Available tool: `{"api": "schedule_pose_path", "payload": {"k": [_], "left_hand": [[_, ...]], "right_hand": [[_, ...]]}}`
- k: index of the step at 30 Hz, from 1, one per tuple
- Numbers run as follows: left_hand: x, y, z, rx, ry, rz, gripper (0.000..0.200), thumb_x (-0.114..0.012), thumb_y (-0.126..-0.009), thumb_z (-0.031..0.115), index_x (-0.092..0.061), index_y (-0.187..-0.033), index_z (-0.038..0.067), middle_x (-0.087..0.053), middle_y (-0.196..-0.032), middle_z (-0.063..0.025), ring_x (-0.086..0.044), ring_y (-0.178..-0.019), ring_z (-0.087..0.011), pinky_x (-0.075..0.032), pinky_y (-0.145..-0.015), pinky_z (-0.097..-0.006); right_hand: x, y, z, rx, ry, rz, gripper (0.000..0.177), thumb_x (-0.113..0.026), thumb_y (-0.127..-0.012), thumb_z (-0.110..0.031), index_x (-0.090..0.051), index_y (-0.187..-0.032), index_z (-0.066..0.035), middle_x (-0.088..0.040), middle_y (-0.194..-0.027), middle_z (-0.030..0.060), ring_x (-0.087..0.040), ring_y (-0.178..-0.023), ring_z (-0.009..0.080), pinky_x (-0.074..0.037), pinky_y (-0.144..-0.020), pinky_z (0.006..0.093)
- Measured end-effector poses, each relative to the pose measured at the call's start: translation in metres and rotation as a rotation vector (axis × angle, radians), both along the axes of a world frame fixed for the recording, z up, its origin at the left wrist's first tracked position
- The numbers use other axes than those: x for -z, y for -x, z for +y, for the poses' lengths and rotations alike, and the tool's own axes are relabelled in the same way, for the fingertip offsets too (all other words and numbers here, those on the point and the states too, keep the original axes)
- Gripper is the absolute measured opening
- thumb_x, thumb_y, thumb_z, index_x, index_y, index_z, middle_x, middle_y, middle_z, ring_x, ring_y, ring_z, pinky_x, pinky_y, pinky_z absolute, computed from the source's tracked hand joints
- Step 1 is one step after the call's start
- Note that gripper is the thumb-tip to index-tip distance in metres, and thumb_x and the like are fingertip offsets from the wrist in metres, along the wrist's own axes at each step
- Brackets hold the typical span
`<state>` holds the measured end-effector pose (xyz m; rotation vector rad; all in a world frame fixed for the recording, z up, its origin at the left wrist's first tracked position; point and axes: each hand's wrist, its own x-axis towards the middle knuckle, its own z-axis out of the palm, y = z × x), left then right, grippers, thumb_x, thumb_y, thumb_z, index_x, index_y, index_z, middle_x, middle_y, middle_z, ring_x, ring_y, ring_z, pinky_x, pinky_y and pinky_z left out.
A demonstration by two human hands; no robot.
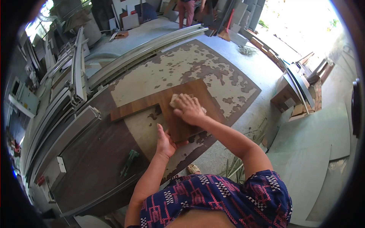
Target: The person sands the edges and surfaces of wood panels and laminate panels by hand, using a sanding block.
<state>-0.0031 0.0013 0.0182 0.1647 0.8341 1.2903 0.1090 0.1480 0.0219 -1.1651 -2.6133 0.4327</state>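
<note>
A brown wood-grain board (205,97) with a narrow arm reaching left lies on a worn, patchy tabletop (152,76). My right hand (189,109) presses a pale crumpled cloth (175,101) against its upper face, with fingers spread over the cloth. At the board's near edge is my left hand (166,143), its thumb pointing up and its fingers passing under the edge, partly hidden. A dark green tool (129,163) rests on the dark sheet to the left of my left forearm.
Long metal profiles (125,57) run along the table's far and left sides. A cardboard box (283,95) and large pale sheets (310,148) are at the right. A broom (225,35) stands at the back, and a person's legs (186,13) show beyond the profiles.
</note>
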Motion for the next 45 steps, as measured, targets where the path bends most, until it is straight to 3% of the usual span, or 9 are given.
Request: {"api": "schedule_pose_path", "payload": {"k": [5, 11, 16, 26, 32, 36, 37, 40, 45], "left_hand": [[0.006, 0.001, 0.0, -0.024, 0.002, -0.035, 0.072, -0.026, -0.087, 0.066, -0.039, -0.128, 0.009, -0.055, -0.121, -0.0103, -0.055, -0.109, -0.0284, -0.052, -0.077, -0.0512], [0.003, -0.002, 0.0, -0.066, 0.031, -0.005, 0.049, -0.033, -0.095, 0.047, -0.045, -0.123, 0.009, -0.058, -0.115, -0.0094, -0.06, -0.098, -0.0271, -0.055, -0.07, -0.0496], [0.006, 0.0, 0.0, -0.035, -0.035, -0.05, 0.06, -0.031, -0.091, 0.057, -0.044, -0.125, 0.01, -0.058, -0.114, -0.0098, -0.06, -0.098, -0.0276, -0.054, -0.072, -0.049], [-0.003, 0.005, -0.002, 0.026, -0.009, -0.081, 0.094, -0.015, -0.076, 0.08, -0.037, -0.133, 0.01, -0.051, -0.125, -0.0116, -0.053, -0.112, -0.0281, -0.047, -0.086, -0.0511], [0.001, 0.002, -0.001, 0.006, 0.012, -0.055, 0.096, -0.014, -0.074, 0.082, -0.038, -0.133, 0.01, -0.051, -0.126, -0.0111, -0.052, -0.112, -0.0281, -0.045, -0.088, -0.0537], [0.004, 0.002, -0.004, 0.0, -0.036, -0.042, 0.061, -0.038, -0.088, 0.059, -0.044, -0.126, 0.011, -0.054, -0.119, -0.0092, -0.057, -0.102, -0.0268, -0.053, -0.073, -0.0498], [0.002, 0.002, -0.005, -0.034, -0.027, -0.101, 0.043, -0.052, -0.091, 0.032, -0.043, -0.125, 0.008, -0.053, -0.119, -0.0101, -0.056, -0.103, -0.027, -0.055, -0.074, -0.0476], [0.009, 0.0, -0.001, -0.021, -0.035, 0.03, 0.036, -0.052, -0.09, 0.017, -0.044, -0.123, 0.006, -0.052, -0.117, -0.0107, -0.057, -0.101, -0.0279, -0.056, -0.073, -0.0461], [0.014, -0.003, 0.001, -0.032, 0.03, 0.031, 0.028, -0.05, -0.089, 0.01, -0.044, -0.116, 0.003, -0.053, -0.113, -0.0111, -0.059, -0.096, -0.0269, -0.056, -0.073, -0.0443]], "right_hand": [[0.007, 0.063, 0.012, -0.234, -0.024, -0.015, 0.06, -0.038, -0.09, -0.049, -0.034, -0.137, -0.012, -0.024, -0.147, 0.0106, -0.018, -0.137, 0.0256, -0.013, -0.109, 0.0475], [-0.013, 0.052, 0.076, 0.097, 0.056, -0.155, 0.062, -0.035, -0.09, -0.05, -0.029, -0.14, -0.014, -0.022, -0.148, 0.0083, -0.015, -0.138, 0.0234, -0.012, -0.109, 0.0447], [0.001, -0.022, 0.1, 0.26, -0.007, -0.08, 0.062, -0.037, -0.089, -0.05, -0.03, -0.138, -0.011, -0.022, -0.147, 0.0127, -0.016, -0.137, 0.0271, -0.01, -0.11, 0.0467], [-0.019, -0.041, -0.072, -0.222, -0.019, -0.145, 0.066, -0.046, -0.087, -0.047, -0.029, -0.14, -0.011, -0.02, -0.148, 0.0127, -0.014, -0.138, 0.0277, -0.01, -0.111, 0.045], [-0.023, -0.026, -0.036, -0.28, -0.016, -0.16, 0.065, -0.048, -0.086, -0.045, -0.029, -0.139, -0.012, -0.024, -0.146, 0.0129, -0.017, -0.137, 0.0276, -0.013, -0.11, 0.045], [-0.002, -0.037, 0.059, 0.144, -0.036, -0.163, 0.065, -0.043, -0.089, -0.048, -0.027, -0.14, -0.01, -0.021, -0.147, 0.0125, -0.016, -0.137, 0.0284, -0.013, -0.11, 0.0461], [-0.005, -0.035, 0.071, 0.245, -0.017, -0.164, 0.069, -0.04, -0.088, -0.052, -0.024, -0.142, -0.011, -0.018, -0.149, 0.0124, -0.013, -0.138, 0.028, -0.01, -0.11, 0.0466], [-0.005, -0.003, 0.085, 0.423, 0.052, -0.15, 0.074, -0.038, -0.087, -0.057, -0.022, -0.142, -0.011, -0.016, -0.149, 0.0123, -0.01, -0.139, 0.0276, -0.008, -0.11, 0.0475], [-0.015, 0.099, 0.035, 0.136, 0.069, -0.227, 0.078, -0.032, -0.086, -0.062, -0.021, -0.143, -0.011, -0.014, -0.15, 0.0105, -0.007, -0.139, 0.0246, -0.004, -0.11, 0.0471]]}}
